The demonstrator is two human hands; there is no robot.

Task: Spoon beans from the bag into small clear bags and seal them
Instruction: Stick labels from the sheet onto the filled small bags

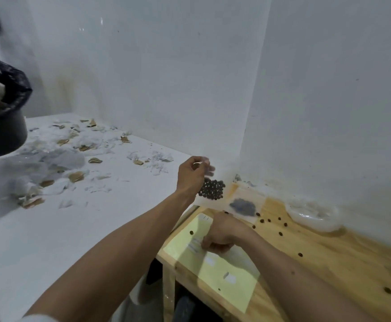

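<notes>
Left hand (191, 174) grip pinched on bean-filled clear bag (210, 189); right hand (220, 235) grip unclear.

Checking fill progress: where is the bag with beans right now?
Head view, centre: the bean bag hangs from the left hand, in front of the wall corner, above the wooden table.

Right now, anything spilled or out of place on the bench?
Yes. Loose dark beans lie scattered across the wooden tabletop, outside any bag. The left hand holds up a small clear bag of beans. Torn paper and brown scraps litter the white surface.
</notes>
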